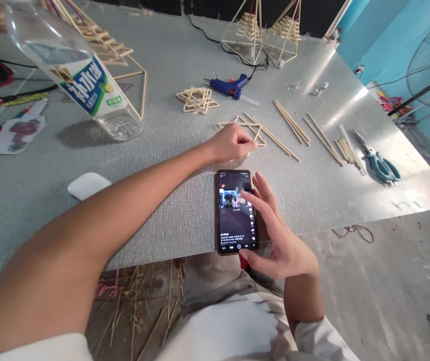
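One grey textured desk (155, 200) fills most of the view, shiny toward its right end; turquoise wall at upper right, dusty floor below strewn with stick offcuts. A black smartphone with lit screen (236, 211) lies flat at the desk's near edge, long axis running away from the person, top end pointing toward the far side, bottom end slightly over the edge. Screen shows a video with small text and icons down its right side. Right hand (275, 235) cups the phone's right edge and bottom, thumb below, a finger touching the screen. Left hand (232, 143) reaches past the phone's top, fingers loosely curled and pinching a thin pale wooden stick frame (243, 128) lying flat on the desk. Just beyond: a stacked star of wooden sticks (197, 99), a blue glue gun (230, 86), loose long wooden sticks (292, 123). Teal-handled scissors (378, 163) sit far right. A clear plastic bottle with blue-green label (75, 75) leans at upper left; a white oval mouse (88, 185) rests near the left forearm.
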Demonstrator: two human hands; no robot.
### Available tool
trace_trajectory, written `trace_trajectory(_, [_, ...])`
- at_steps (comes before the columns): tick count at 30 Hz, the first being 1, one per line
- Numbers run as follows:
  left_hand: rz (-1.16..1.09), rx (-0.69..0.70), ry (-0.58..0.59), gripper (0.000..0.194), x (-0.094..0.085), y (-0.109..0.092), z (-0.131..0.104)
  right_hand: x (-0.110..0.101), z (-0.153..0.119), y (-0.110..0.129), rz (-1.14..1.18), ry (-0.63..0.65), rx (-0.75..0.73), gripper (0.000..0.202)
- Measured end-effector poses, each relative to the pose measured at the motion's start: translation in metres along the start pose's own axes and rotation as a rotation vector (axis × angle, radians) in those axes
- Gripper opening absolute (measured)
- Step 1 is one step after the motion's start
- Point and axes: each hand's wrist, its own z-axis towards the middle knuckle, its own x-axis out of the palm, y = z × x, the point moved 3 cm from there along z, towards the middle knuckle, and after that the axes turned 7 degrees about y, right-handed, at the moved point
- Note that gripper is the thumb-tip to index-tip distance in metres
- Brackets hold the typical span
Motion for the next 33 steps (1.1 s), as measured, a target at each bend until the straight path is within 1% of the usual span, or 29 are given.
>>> trace_trajectory(4, [0.011, 0.007, 0.007, 0.054, 0.0004, 0.0015, 0.0000, -0.0005, -0.0015, -0.0013, -0.002, 0.007, 0.020, 0.113])
trace_trajectory(13, [-0.001, -0.010, 0.001, 0.053, -0.0001, 0.0001, -0.0009, -0.0023, -0.0001, -0.0026, 0.021, 0.028, -0.016, 0.115])
trace_trajectory(20, [0.003, 0.002, 0.014, 0.053, -0.0001, 0.0005, -0.0016, -0.0038, 0.0000, -0.0018, -0.018, 0.033, 0.005, 0.117])
trace_trajectory(26, [-0.005, 0.024, 0.014, 0.052, 0.0004, 0.0030, -0.0009, -0.0023, 0.0000, -0.0027, -0.024, 0.023, 0.007, 0.115])
trace_trajectory(33, [-0.005, 0.013, 0.016, 0.052, 0.0006, 0.0037, -0.0006, -0.0020, 0.0000, -0.0027, -0.047, 0.014, 0.004, 0.115])
